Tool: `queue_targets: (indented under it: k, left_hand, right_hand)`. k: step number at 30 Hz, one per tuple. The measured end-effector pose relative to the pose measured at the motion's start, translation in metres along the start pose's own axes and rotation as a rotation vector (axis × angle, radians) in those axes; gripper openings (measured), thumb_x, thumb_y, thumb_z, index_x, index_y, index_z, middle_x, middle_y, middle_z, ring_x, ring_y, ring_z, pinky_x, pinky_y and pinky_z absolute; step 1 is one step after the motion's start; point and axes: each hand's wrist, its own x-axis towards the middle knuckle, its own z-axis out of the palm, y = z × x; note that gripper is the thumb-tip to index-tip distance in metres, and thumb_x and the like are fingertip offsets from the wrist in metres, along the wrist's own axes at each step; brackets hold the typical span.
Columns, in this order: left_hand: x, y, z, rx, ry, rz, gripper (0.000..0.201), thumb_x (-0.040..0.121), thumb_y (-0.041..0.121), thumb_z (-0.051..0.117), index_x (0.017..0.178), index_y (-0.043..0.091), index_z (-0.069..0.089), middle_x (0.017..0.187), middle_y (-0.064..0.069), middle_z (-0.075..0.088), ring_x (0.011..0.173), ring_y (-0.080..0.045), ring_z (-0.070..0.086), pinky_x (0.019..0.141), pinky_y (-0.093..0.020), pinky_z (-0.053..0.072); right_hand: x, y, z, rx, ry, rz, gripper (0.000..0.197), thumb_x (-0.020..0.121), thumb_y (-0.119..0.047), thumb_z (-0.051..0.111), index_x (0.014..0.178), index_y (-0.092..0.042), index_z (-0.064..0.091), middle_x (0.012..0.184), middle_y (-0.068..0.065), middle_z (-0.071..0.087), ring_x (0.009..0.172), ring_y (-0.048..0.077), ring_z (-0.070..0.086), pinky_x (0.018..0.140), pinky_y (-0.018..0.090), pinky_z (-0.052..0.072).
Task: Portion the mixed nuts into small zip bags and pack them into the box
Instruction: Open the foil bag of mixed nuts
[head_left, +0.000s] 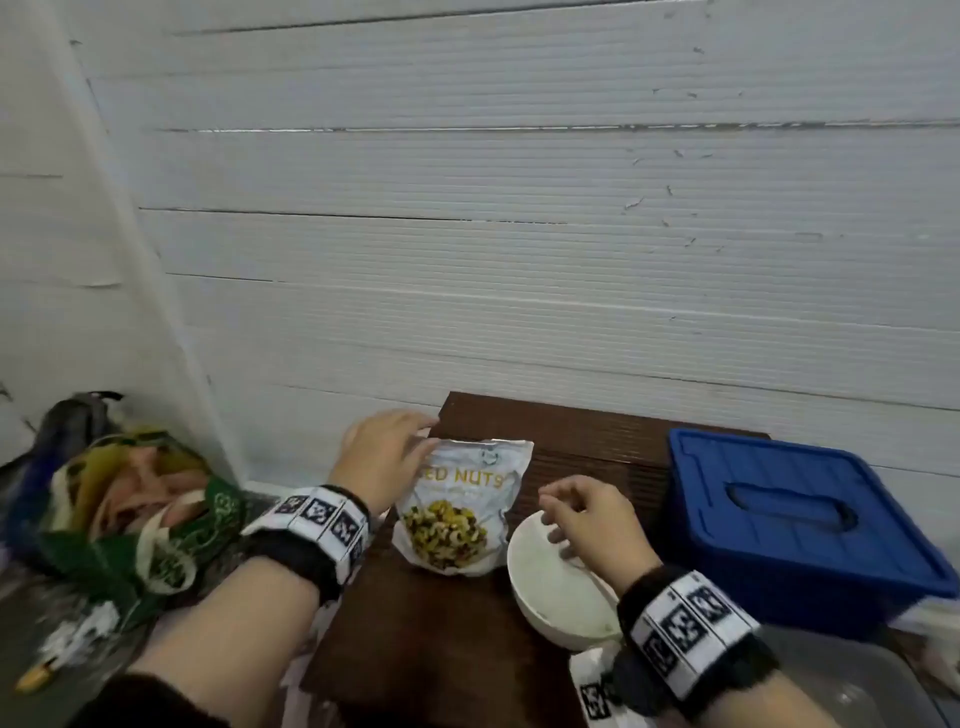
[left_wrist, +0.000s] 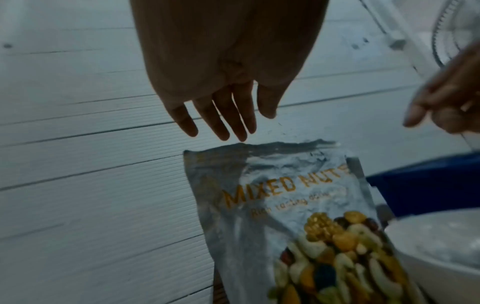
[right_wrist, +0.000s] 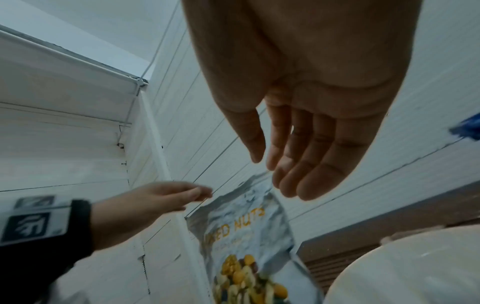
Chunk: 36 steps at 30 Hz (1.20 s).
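A silver mixed nuts bag (head_left: 457, 506) (left_wrist: 285, 216) (right_wrist: 244, 236) stands upright on the brown table (head_left: 467, 639). My left hand (head_left: 387, 452) (left_wrist: 223, 115) (right_wrist: 166, 195) hovers at the bag's top left corner with fingers straight, not gripping it. My right hand (head_left: 576, 517) (right_wrist: 285, 164) hangs loosely over the white bowl (head_left: 556, 587) (left_wrist: 439, 253) (right_wrist: 415, 267) just right of the bag, holding nothing. The blue box (head_left: 795, 525) (left_wrist: 426, 185) with its lid on sits at the right.
A white panelled wall (head_left: 519, 234) rises directly behind the table. A green patterned bag (head_left: 150, 525) and clutter lie on the floor to the left. A clear plastic container (head_left: 852, 680) sits at the near right corner.
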Motion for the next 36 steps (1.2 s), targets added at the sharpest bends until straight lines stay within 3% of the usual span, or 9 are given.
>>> queue_targets:
  k: [2, 5, 8, 14, 18, 21, 25, 30, 36]
  left_hand:
    - [0.011, 0.012, 0.001, 0.123, -0.119, 0.013, 0.039, 0.097, 0.049, 0.043, 0.129, 0.031, 0.057, 0.131, 0.01, 0.058, 0.127, -0.012, 0.047, 0.106, -0.029, 0.019]
    - [0.019, 0.023, 0.0, 0.135, -0.152, 0.042, 0.023, 0.097, 0.038, 0.051, 0.108, 0.027, 0.069, 0.112, 0.005, 0.069, 0.109, -0.015, 0.059, 0.099, -0.029, 0.03]
    - [0.013, 0.023, -0.001, 0.137, -0.128, -0.006, 0.021, 0.096, 0.036, 0.055, 0.099, 0.023, 0.072, 0.101, 0.003, 0.072, 0.098, -0.017, 0.062, 0.091, -0.028, 0.04]
    - [-0.015, 0.035, -0.016, 0.139, -0.064, 0.006, 0.023, 0.098, 0.033, 0.05, 0.097, 0.022, 0.07, 0.102, 0.005, 0.07, 0.096, -0.017, 0.061, 0.085, -0.028, 0.037]
    - [-0.039, 0.043, -0.022, 0.136, -0.056, -0.04, 0.024, 0.098, 0.034, 0.05, 0.098, 0.022, 0.07, 0.099, 0.003, 0.07, 0.095, -0.019, 0.061, 0.079, -0.03, 0.042]
    - [-0.052, 0.044, -0.018, 0.031, -0.128, -0.113, 0.021, 0.095, 0.035, 0.055, 0.094, 0.023, 0.072, 0.092, 0.003, 0.071, 0.09, -0.018, 0.063, 0.077, -0.031, 0.047]
    - [-0.052, 0.036, -0.02, -0.214, -0.203, -0.209, 0.032, 0.092, 0.044, 0.059, 0.082, 0.018, 0.075, 0.073, 0.002, 0.069, 0.072, -0.014, 0.062, 0.062, -0.022, 0.041]
    - [-0.05, 0.031, -0.02, -0.398, -0.246, -0.305, 0.017, 0.087, 0.03, 0.069, 0.088, 0.015, 0.076, 0.071, 0.011, 0.064, 0.067, -0.002, 0.056, 0.06, -0.013, 0.038]
    - [-0.05, 0.031, -0.019, -0.466, -0.24, -0.339, 0.009, 0.085, 0.025, 0.072, 0.079, 0.019, 0.075, 0.066, 0.012, 0.064, 0.06, 0.0, 0.055, 0.055, -0.012, 0.04]
  right_hand:
    - [0.008, -0.006, 0.014, 0.02, 0.012, -0.001, 0.009, 0.092, -0.018, 0.06, 0.083, -0.018, 0.064, 0.085, 0.009, 0.069, 0.066, 0.016, 0.065, 0.053, 0.028, 0.053]
    - [0.012, -0.013, 0.034, 0.071, -0.023, 0.009, 0.015, 0.091, -0.017, 0.061, 0.076, -0.015, 0.062, 0.077, 0.01, 0.068, 0.063, 0.018, 0.064, 0.058, 0.033, 0.055]
    - [0.013, -0.019, 0.044, 0.161, -0.044, 0.034, 0.017, 0.09, -0.018, 0.063, 0.074, -0.013, 0.065, 0.072, 0.006, 0.067, 0.062, 0.018, 0.063, 0.061, 0.037, 0.057]
    - [0.009, -0.033, 0.055, 0.339, -0.114, 0.048, 0.018, 0.093, -0.016, 0.059, 0.078, -0.007, 0.064, 0.072, 0.008, 0.066, 0.056, 0.014, 0.062, 0.048, 0.023, 0.05]
    - [0.002, -0.036, 0.061, 0.467, -0.147, 0.114, 0.023, 0.093, -0.02, 0.061, 0.08, -0.001, 0.062, 0.074, 0.012, 0.063, 0.06, 0.019, 0.062, 0.053, 0.029, 0.054]
    - [-0.004, -0.037, 0.064, 0.544, -0.162, 0.186, 0.025, 0.09, -0.022, 0.065, 0.084, 0.002, 0.061, 0.07, 0.012, 0.061, 0.056, 0.019, 0.06, 0.052, 0.03, 0.055]
    - [-0.008, -0.038, 0.066, 0.582, -0.148, 0.242, 0.023, 0.087, -0.018, 0.07, 0.076, -0.001, 0.057, 0.069, 0.014, 0.061, 0.054, 0.021, 0.061, 0.053, 0.033, 0.056]
    - [-0.008, -0.042, 0.068, 0.655, -0.178, 0.299, 0.017, 0.087, -0.008, 0.068, 0.074, -0.002, 0.058, 0.07, 0.014, 0.059, 0.051, 0.021, 0.059, 0.045, 0.028, 0.052]
    - [-0.007, -0.042, 0.064, 0.732, -0.217, 0.431, 0.014, 0.091, -0.006, 0.062, 0.079, 0.001, 0.062, 0.06, 0.008, 0.064, 0.059, 0.017, 0.062, 0.051, 0.025, 0.057]
